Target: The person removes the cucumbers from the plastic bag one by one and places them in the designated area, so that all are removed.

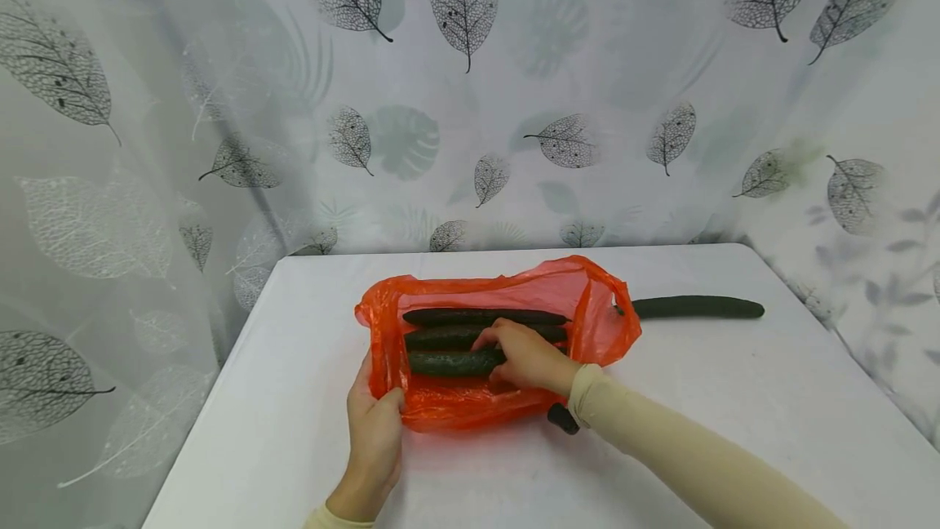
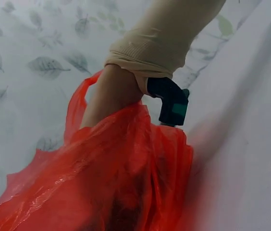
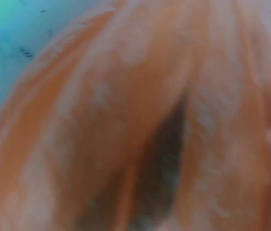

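A red plastic bag (image 1: 470,415) lies on its side with its mouth spread open, and three dark green cucumbers lie lengthwise in it. My left hand (image 1: 376,427) grips the bag's left edge, thumb on the near side. Reaching into the bag, my right hand (image 1: 525,357) holds the nearest cucumber (image 1: 448,363) by its right part, fingers over the top and thumb in front. Behind it lie the middle cucumber (image 1: 441,339) and the far cucumber (image 1: 477,317). In the left wrist view the bag (image 2: 102,168) hides the right hand's fingers; the right wrist view is blurred by bag film.
Another cucumber (image 1: 698,307) lies on the white table (image 1: 698,398) to the right of the bag, its left end behind the bag's edge. A dark wrist camera (image 1: 563,419) sits under the right cuff. Leaf-printed curtain (image 1: 470,145) hangs behind the table.
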{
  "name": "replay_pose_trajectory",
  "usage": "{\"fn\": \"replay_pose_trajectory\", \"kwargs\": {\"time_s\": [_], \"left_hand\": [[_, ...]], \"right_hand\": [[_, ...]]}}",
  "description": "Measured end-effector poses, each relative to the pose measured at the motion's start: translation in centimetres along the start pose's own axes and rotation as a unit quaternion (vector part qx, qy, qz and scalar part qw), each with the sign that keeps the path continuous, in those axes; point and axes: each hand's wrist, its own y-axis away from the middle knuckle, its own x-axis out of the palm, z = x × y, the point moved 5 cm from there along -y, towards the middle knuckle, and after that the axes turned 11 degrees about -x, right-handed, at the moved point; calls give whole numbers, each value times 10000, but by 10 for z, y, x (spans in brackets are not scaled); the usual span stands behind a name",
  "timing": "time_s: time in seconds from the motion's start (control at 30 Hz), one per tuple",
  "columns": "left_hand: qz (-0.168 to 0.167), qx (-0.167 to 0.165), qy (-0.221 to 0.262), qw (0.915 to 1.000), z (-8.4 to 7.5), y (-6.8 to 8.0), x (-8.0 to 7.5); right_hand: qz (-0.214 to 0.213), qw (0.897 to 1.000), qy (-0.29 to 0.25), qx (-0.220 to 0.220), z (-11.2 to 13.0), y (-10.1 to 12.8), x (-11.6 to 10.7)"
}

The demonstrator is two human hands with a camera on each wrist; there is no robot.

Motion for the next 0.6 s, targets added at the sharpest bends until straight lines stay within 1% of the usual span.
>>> {"fn": "replay_pose_trajectory", "kwargs": {"time_s": [0.17,0.23,0.33,0.4,0.6], "left_hand": [[-61,129,38,9999,-2,1,0],[-82,172,-15,9998,-3,1,-1],[-117,155,-66,9998,-2,1,-1],[-106,136,-75,9998,-2,0,0],[-15,172,83,9998,-1,0,0]], "right_hand": [[-166,9983,-554,-8,-3,3,-14],[-216,9970,-741,31,-4,5,-20],[-256,9945,-1017,-23,-4,9,-27],[-284,9922,-1212,-103,0,12,-31],[-265,9805,-1839,-636,17,16,-44]]}}
